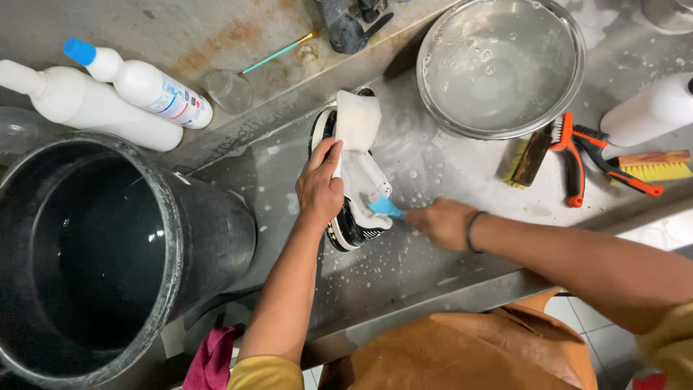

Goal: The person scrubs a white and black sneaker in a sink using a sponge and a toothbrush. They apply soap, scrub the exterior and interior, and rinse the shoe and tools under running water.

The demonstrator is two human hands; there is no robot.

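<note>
- Head view, looking down: both forearms reach fwd over a wet steel bench (447,173), flecked w/ soap foam.
- Left hand (319,186): arm runs up from lower centre, wrist straight, palm down; fingers curled over the side of a shoe (355,173), pinning it to the bench. Thumb lies on the white upper.
- Right hand (442,222): forearm comes in from the right, nearly level; dark band round the wrist. Fingers closed round a small blue brush (385,207); brush tip touches the shoe's lower side. Hand a bit motion-blurred.
- Shoe: white fabric/leather upper, black sole edge w/ white rim, tongue flipped up toward the far end. Lies mid-bench, between the bucket and the basin.
- Big black bucket (108,253), left: round, thick matte rim, dark water inside.
- Steel basin (500,65), upper right: round, shiny, shallow soapy water w/ bubbles.
- Two white plastic bottles (115,101), upper left, lying down, touching each other; one w/ blue cap.
- Clear glass cup (229,90) just beside them; thin teal stick (278,52) near it.
- Right of basin: wood-backed brush (529,159), orange-black handled brushes (588,155), yellow-bristle brush (657,167), white bottle (650,112).
- Tan apron (469,354) at bottom; pink cloth (213,357) lower left.
</note>
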